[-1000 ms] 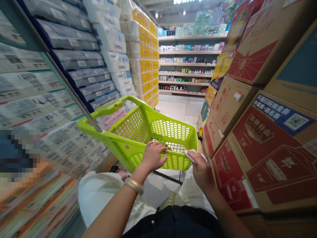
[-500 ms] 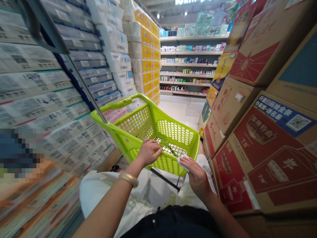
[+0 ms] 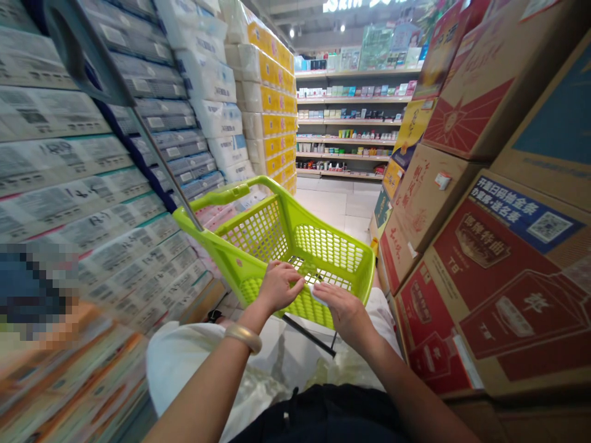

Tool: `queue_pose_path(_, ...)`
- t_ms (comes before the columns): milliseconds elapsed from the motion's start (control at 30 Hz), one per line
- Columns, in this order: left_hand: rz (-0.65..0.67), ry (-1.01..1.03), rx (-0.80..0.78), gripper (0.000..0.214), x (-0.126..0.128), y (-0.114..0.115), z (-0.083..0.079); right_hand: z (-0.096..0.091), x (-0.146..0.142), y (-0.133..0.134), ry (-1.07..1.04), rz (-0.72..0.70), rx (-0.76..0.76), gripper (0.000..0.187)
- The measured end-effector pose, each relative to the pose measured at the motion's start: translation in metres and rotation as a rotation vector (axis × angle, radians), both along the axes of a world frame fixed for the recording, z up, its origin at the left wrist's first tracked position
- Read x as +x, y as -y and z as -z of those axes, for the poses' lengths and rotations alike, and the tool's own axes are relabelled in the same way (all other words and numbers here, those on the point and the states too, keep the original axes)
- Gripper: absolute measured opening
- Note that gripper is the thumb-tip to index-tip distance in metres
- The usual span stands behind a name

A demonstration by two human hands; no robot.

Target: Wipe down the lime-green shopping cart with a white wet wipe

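Observation:
A lime-green plastic basket (image 3: 323,240) with latticed walls and a grey telescopic pull handle (image 3: 101,74) tilts toward me between my legs. Over its near rim curl the fingers of my left hand (image 3: 279,288), and a gold bangle circles that wrist. My right hand (image 3: 340,306) presses a small white wipe (image 3: 318,299) against the same rim, just right of my left fingers. Most of the wipe is hidden under the right hand's fingers. Through the basket's open top I see its slotted floor, with no goods visible inside.
Packaged paper goods (image 3: 96,178) rise in stacks on the left, with yellow-and-white tissue packs (image 3: 272,98) beyond. Red and brown cartons (image 3: 517,277) stand close on the right. Shelves (image 3: 355,120) of small products line the far end of the tiled aisle (image 3: 330,200).
My right hand has slid leftward along the rim with the wipe, coming close to my left hand. My left hand stays at the same spot on the rim.

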State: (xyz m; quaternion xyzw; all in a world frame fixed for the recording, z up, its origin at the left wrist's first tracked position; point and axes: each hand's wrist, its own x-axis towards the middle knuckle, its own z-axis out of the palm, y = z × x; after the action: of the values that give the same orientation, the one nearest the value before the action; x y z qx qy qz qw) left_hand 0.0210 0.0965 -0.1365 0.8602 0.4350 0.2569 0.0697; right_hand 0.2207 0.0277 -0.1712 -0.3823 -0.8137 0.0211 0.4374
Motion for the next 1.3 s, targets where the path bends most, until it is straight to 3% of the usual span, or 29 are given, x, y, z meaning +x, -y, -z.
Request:
queue_pose_path(167,-0.016,0.007,0.012,0.029,-0.002,-0.004,0.002,0.007,0.032,0.024,-0.067,-0.002,-0.023,0.043)
queue_pose_path(267,-0.026,0.007,0.017,0.029,0.0,-0.004,0.002,0.01,0.034,0.031,-0.064,0.044,-0.01,0.042)
queue_pose_path(500,-0.045,-0.017,0.021,0.029,0.004,-0.002,0.002,0.004,0.006,0.007,-0.025,0.027,-0.045,0.042)
queue_pose_path(633,-0.032,-0.04,0.005,0.029,0.007,-0.006,0.003,0.008,0.018,0.008,-0.076,0.021,-0.115,0.045)
queue_pose_path(800,-0.005,-0.055,-0.01,0.032,0.017,-0.02,0.004,0.015,0.038,0.012,-0.145,0.112,-0.125,0.047)
queue_pose_path(1100,-0.008,-0.048,-0.016,0.028,0.006,-0.046,0.001,0.012,0.026,0.006,-0.1,0.086,-0.125,0.049)
queue_pose_path(1233,-0.051,-0.031,0.007,0.026,-0.006,-0.033,0.004,0.015,0.025,0.018,-0.097,0.093,-0.056,0.049)
queue_pose_path(1300,0.007,-0.03,0.021,0.04,-0.006,-0.015,0.009,0.02,0.024,0.025,-0.08,0.102,-0.017,0.05)
